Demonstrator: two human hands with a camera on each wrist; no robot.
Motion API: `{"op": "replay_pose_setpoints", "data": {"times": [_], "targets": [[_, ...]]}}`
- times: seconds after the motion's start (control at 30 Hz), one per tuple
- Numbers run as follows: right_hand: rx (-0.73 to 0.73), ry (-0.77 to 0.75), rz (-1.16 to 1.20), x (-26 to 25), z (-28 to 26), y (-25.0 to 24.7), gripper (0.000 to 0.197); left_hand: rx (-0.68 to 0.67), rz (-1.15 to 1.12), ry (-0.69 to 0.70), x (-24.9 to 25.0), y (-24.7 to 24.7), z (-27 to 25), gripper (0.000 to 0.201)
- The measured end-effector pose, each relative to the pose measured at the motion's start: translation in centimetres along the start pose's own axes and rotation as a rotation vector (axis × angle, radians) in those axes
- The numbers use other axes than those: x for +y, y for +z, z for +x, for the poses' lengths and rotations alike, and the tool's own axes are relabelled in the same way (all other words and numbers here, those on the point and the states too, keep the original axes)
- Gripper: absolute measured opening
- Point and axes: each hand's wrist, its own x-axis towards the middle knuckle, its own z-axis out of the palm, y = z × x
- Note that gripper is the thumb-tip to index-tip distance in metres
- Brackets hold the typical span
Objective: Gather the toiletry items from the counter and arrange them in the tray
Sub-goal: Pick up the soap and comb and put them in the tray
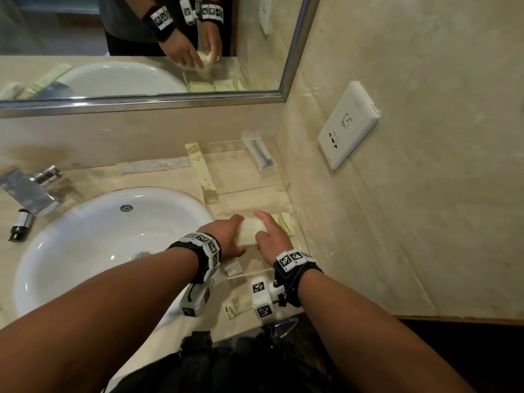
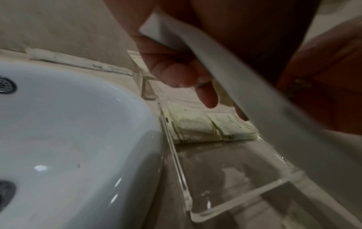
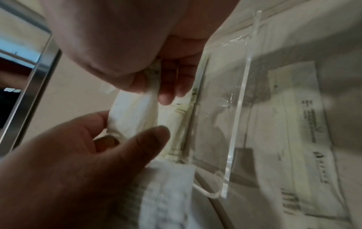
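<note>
A white soft packet (image 1: 251, 231) hangs just above the clear acrylic tray (image 1: 295, 242) to the right of the sink. My left hand (image 1: 228, 238) grips its left end and my right hand (image 1: 269, 236) pinches its right side. The right wrist view shows the packet (image 3: 135, 114) between my right hand's fingers (image 3: 170, 86) and my left hand's thumb (image 3: 149, 139). Cream sachets (image 2: 205, 125) lie flat at the far end of the tray (image 2: 245, 195); its near half is bare. More sachets (image 1: 238, 306) lie on the counter in front of the tray.
A second clear tray (image 1: 280, 185) stands behind, against the wall. It holds a wrapped razor (image 1: 262, 153), and a long cream packet (image 1: 200, 165) lies at its left edge. The white sink (image 1: 99, 236) is to the left, with a tap (image 1: 31, 188) and a small bottle (image 1: 21, 225) beyond it.
</note>
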Motion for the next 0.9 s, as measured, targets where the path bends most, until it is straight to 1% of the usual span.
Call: {"op": "replay_pose_setpoints", "data": {"times": [0.1,0.2,0.33,0.53,0.63,0.7,0.8,0.9], "targets": [[0.118,0.102,0.055,1.0,0.8,-1.8,0.064,-0.018,-0.054,0.000,-0.2,0.1,1.2,0.079],[0.209,0.180,0.051,2.1,2.3,-3.4,0.066,-0.006,-0.086,-0.045,-1.0,0.0,2.4,0.070],[0.206,0.238,-0.012,2.8,3.6,-4.5,0.069,0.007,-0.138,-0.120,-2.4,0.2,3.3,0.051],[0.121,0.254,-0.149,2.9,5.2,-4.2,0.070,0.052,-0.326,-0.242,-3.2,-0.1,4.5,0.045],[0.087,0.231,-0.228,3.0,6.1,-3.9,0.065,0.097,-0.399,-0.272,-3.2,-0.2,4.9,0.043],[0.102,0.207,-0.324,3.2,6.7,-3.5,0.060,0.112,-0.420,-0.279,-3.3,-0.2,5.0,0.041],[0.169,0.172,-0.469,3.9,7.4,-2.9,0.058,0.116,-0.427,-0.285,-3.4,-0.1,5.1,0.038],[0.234,0.154,-0.515,4.5,7.6,-2.6,0.058,0.124,-0.416,-0.280,-3.5,-0.3,5.3,0.034]]}}
